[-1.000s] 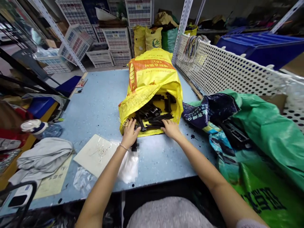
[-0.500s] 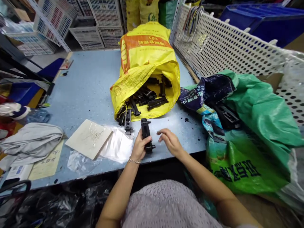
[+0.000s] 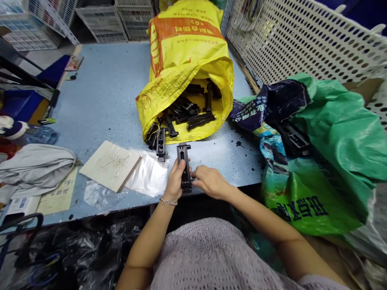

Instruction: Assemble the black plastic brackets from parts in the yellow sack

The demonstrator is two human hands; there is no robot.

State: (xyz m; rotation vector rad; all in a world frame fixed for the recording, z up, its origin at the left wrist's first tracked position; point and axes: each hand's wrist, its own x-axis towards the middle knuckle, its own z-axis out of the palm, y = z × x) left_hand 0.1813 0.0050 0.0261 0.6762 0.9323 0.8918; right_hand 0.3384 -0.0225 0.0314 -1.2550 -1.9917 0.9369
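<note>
My left hand (image 3: 174,180) is closed around a long black plastic part (image 3: 184,171), held upright near the table's front edge with the thumb across its face. My right hand (image 3: 211,182) is at the part's right side, its fingers curled and pinched together by the lower end. Whether those fingertips hold something small, I cannot make out. Just beyond, a similar black part (image 3: 161,146) lies at the mouth of a yellow woven sack (image 3: 187,52), which contains several more black parts (image 3: 184,110).
Left of my hands lie a beige square board (image 3: 101,165) with tiny bits on it and a clear plastic bag (image 3: 148,177). A grey cloth (image 3: 36,167) rests farther left. On the right stands a green sack (image 3: 341,133) holding black parts, below a white perforated panel (image 3: 287,44).
My right hand has moved left to the black part and its fingers have closed. The part has turned in my left hand, showing a slotted face. The view has tipped downward.
</note>
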